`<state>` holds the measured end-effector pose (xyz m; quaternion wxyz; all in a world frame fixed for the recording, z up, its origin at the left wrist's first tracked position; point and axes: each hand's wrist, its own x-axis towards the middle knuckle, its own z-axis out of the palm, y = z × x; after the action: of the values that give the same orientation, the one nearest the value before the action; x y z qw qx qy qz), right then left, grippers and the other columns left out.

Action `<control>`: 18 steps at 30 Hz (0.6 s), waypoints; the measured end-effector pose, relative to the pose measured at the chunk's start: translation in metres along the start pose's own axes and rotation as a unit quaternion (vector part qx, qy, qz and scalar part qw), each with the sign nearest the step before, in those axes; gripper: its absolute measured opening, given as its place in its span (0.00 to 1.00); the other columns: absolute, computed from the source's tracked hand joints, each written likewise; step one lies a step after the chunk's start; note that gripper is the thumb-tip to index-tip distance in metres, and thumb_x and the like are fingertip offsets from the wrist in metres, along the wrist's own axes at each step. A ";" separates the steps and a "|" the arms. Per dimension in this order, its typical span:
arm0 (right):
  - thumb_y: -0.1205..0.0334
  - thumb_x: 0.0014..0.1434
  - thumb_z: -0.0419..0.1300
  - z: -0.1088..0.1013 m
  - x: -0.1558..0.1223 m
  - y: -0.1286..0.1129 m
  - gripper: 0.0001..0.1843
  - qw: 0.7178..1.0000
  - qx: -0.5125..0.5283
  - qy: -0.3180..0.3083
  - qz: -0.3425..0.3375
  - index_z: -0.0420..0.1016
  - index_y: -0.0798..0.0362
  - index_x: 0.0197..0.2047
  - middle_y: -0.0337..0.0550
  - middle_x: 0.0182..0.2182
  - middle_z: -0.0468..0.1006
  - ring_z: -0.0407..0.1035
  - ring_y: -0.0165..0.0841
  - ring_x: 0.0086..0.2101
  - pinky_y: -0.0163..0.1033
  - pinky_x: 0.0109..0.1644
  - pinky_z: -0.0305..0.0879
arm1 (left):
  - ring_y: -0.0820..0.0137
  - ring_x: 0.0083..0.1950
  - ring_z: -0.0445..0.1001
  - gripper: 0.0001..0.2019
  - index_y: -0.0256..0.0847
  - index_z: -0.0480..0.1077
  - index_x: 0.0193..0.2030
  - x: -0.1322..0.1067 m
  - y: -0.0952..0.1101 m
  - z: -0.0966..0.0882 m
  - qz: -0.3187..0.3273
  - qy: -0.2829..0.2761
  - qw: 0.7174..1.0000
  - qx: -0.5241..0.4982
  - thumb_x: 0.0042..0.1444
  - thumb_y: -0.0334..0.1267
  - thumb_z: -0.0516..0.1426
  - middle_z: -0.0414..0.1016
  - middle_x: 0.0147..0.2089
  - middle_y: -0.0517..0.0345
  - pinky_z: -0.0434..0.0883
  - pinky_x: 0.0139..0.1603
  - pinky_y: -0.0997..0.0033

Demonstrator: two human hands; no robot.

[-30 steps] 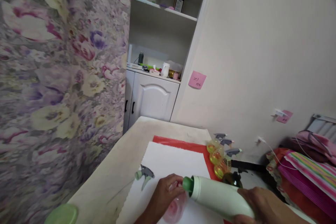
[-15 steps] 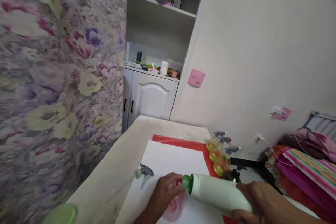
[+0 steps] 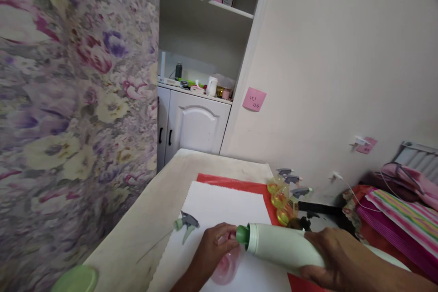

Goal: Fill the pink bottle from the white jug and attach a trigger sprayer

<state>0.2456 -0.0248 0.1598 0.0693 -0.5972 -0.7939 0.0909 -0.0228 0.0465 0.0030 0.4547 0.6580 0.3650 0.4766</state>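
Note:
My left hand [image 3: 221, 242] is closed around the neck of a clear pink bottle [image 3: 226, 267], which stands on a white sheet [image 3: 226, 198]. In my right hand [image 3: 328, 255] is a pale green bottle [image 3: 280, 244], tipped nearly sideways. Its darker green spout [image 3: 242, 234] points left, right beside the pink bottle's mouth and my left fingers; whether liquid flows cannot be made out. A grey and green spray head [image 3: 186, 222] with a thin dip tube lies to the left, across the sheet's edge.
Several spray bottles with yellow liquid [image 3: 284, 213] line the table's right side on a red sheet [image 3: 232, 181]. A green lid [image 3: 77, 279] lies at the near left of the table [image 3: 153, 200]. A flowered curtain [image 3: 78, 100] hangs at the left; folded bedding [image 3: 393, 219] is at right.
The view has shifted slightly. Both hands keep their hold, and the pale green bottle stays tipped at the pink bottle's mouth.

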 end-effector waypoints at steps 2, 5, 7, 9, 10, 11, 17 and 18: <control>0.46 0.53 0.59 0.000 0.001 0.004 0.15 0.999 -0.027 -0.046 -0.003 0.78 0.47 0.34 0.43 0.27 0.82 0.72 0.36 0.25 0.36 0.25 0.53 | 0.65 0.39 0.75 0.10 0.44 0.81 0.41 0.000 -0.001 0.000 -0.003 -0.001 1.000 -0.001 0.51 0.33 0.62 0.80 0.36 0.58 0.67 0.42 0.71; 0.44 0.55 0.56 0.000 0.002 0.006 0.17 0.996 -0.039 -0.082 -0.012 0.76 0.47 0.36 0.42 0.30 0.82 0.73 0.36 0.27 0.36 0.27 0.55 | 0.65 0.40 0.75 0.11 0.44 0.80 0.42 0.001 -0.001 0.000 -0.006 -0.002 1.000 -0.001 0.51 0.33 0.62 0.81 0.36 0.57 0.67 0.43 0.71; 0.45 0.54 0.58 0.000 0.002 0.007 0.16 0.996 -0.053 -0.075 -0.018 0.77 0.47 0.35 0.42 0.29 0.82 0.73 0.37 0.26 0.36 0.27 0.54 | 0.65 0.39 0.75 0.11 0.43 0.81 0.42 0.001 0.000 0.000 -0.006 0.000 1.000 0.003 0.51 0.33 0.62 0.81 0.36 0.57 0.67 0.42 0.71; 0.46 0.53 0.59 0.001 0.003 0.007 0.15 0.995 -0.069 -0.067 -0.013 0.77 0.48 0.35 0.43 0.28 0.82 0.73 0.37 0.26 0.37 0.26 0.53 | 0.65 0.39 0.75 0.10 0.43 0.81 0.40 0.001 0.000 0.000 -0.003 0.000 1.000 0.004 0.51 0.33 0.63 0.81 0.35 0.57 0.67 0.42 0.71; 0.47 0.53 0.59 0.001 0.003 0.007 0.15 0.995 -0.072 -0.065 -0.009 0.77 0.48 0.36 0.44 0.28 0.82 0.73 0.37 0.25 0.37 0.26 0.53 | 0.65 0.39 0.75 0.09 0.43 0.81 0.40 0.001 0.000 0.000 -0.002 0.000 1.000 0.004 0.51 0.33 0.63 0.81 0.35 0.58 0.67 0.42 0.71; 0.47 0.53 0.59 0.001 0.003 0.006 0.15 0.995 -0.070 -0.066 -0.008 0.77 0.48 0.35 0.44 0.28 0.82 0.73 0.37 0.25 0.36 0.26 0.53 | 0.65 0.39 0.75 0.09 0.43 0.81 0.39 0.001 0.000 0.000 -0.001 -0.002 1.000 0.002 0.51 0.34 0.63 0.81 0.35 0.58 0.67 0.42 0.71; 0.49 0.53 0.59 -0.002 0.003 -0.002 0.14 0.994 -0.072 -0.076 -0.004 0.77 0.50 0.34 0.44 0.27 0.82 0.72 0.37 0.24 0.36 0.26 0.52 | 0.65 0.40 0.75 0.10 0.44 0.81 0.41 0.002 -0.003 0.000 -0.002 -0.003 1.000 -0.001 0.51 0.33 0.63 0.81 0.36 0.57 0.67 0.42 0.71; 0.49 0.53 0.59 -0.003 0.003 -0.002 0.14 0.994 -0.074 -0.077 0.000 0.77 0.50 0.34 0.45 0.27 0.82 0.72 0.37 0.25 0.36 0.26 0.52 | 0.65 0.40 0.75 0.11 0.44 0.81 0.41 0.002 -0.003 0.000 -0.002 -0.003 1.000 -0.003 0.51 0.33 0.63 0.81 0.36 0.58 0.67 0.42 0.71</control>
<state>0.2431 -0.0225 0.1632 -0.0365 -0.5919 -0.8014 0.0782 -0.0223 0.0491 0.0002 0.4583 0.6578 0.3632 0.4746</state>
